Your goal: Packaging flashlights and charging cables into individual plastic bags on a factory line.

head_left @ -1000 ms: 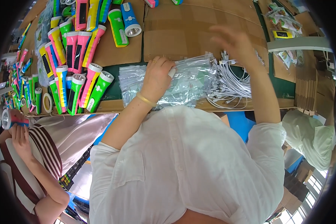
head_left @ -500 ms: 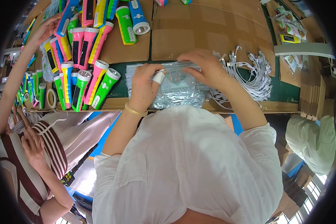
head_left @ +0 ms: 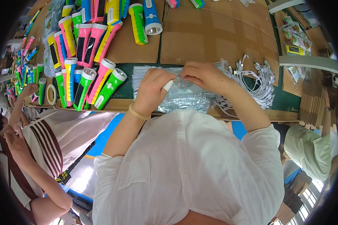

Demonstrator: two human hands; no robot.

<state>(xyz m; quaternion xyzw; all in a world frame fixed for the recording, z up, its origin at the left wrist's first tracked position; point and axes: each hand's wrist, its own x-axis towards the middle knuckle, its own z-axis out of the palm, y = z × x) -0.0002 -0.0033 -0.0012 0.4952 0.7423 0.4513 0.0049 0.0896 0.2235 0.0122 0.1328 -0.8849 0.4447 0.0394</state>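
A stack of clear plastic bags (head_left: 187, 95) lies at the table's front edge, close against my shirt. My left hand (head_left: 153, 88) is closed at its upper left, pinching the top edge of a bag; one digit has a white wrap on it. My right hand (head_left: 204, 77) is close beside it, fingertips pressed together on the same bag edge. Parts of the bag are hidden beneath my fingers. Just right of the stack lies a bundle of white cables (head_left: 261, 84) with metal plugs.
Left of the bags stand and lie several colourful flashlights (head_left: 88, 43), with a roll of tape (head_left: 51, 93) beside them. Brown cardboard (head_left: 218, 33) covers the table's far part. A co-worker in a striped top (head_left: 45, 150) is at my left; another person (head_left: 308, 150) is at right.
My right hand's fingers have come together on the bag, nearer my left hand. At left, the co-worker's arm has drawn back from the flashlights, and a blue one is gone from the pile.
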